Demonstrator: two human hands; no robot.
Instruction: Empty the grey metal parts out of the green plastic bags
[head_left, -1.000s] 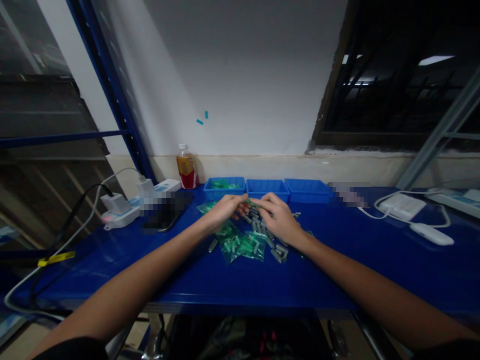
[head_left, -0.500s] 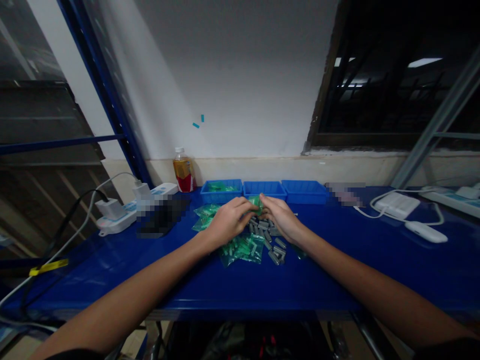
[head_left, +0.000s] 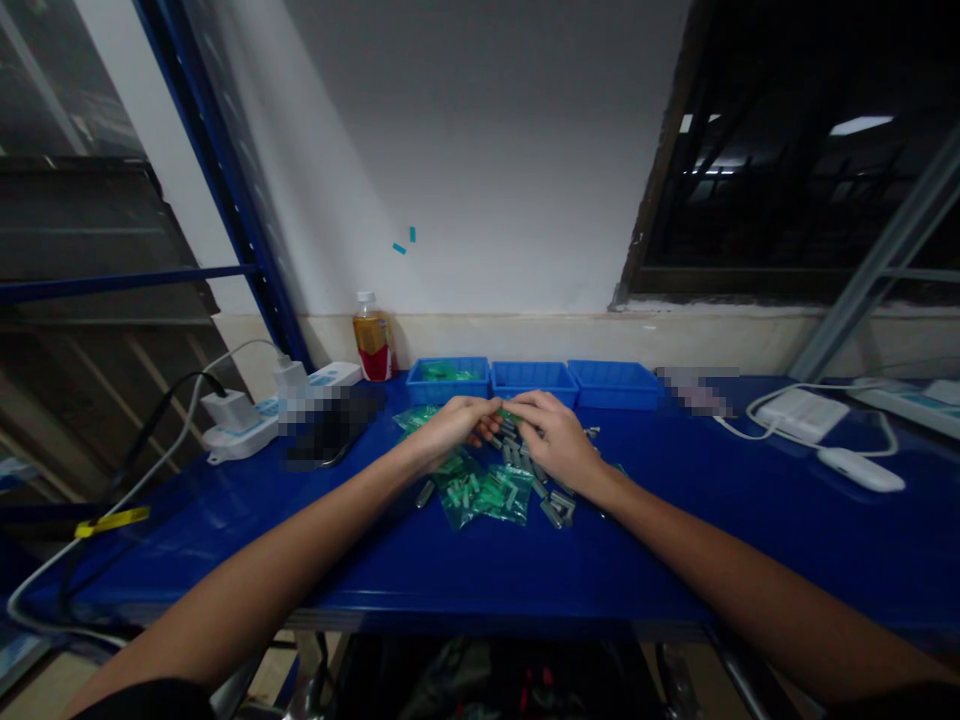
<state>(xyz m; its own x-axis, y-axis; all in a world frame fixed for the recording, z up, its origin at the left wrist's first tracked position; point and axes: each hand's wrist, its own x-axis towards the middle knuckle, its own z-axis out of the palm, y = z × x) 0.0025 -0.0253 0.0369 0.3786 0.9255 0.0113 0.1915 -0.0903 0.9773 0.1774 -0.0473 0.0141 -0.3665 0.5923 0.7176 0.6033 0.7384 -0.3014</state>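
At left, the power strip (head_left: pixel 251 432) and a dark flat object (head_left: pixel 334 435), partly blurred, bounded your side of the worktop (head_left: pixel 420 565), whose near edge ran beneath both forearms. The bottle (head_left: pixel 374 345) stood at the rear, against the wall (head_left: pixel 487 180). Next along the rear edge came three blue bins in a row: the left bin (head_left: pixel 450 393), holding green pieces, the middle bin (head_left: pixel 535 384) and the right bin (head_left: pixel 615 386). A strip of blue surface lay between the clear bags of green pieces (head_left: pixel 491 497) and the near edge; a broader stretch separated your right forearm from the white charger (head_left: pixel 802 415).

At centre, your left hand (head_left: pixel 455 425) was narrow, thumb and fingers gathered at a small green item (head_left: pixel 508 411), mostly hidden. It was held between both hands' fingertips, above the metal cylinders (head_left: pixel 516 456). Your right hand (head_left: pixel 555 435) was likewise narrow, its extended fingers meeting the item from the other side.
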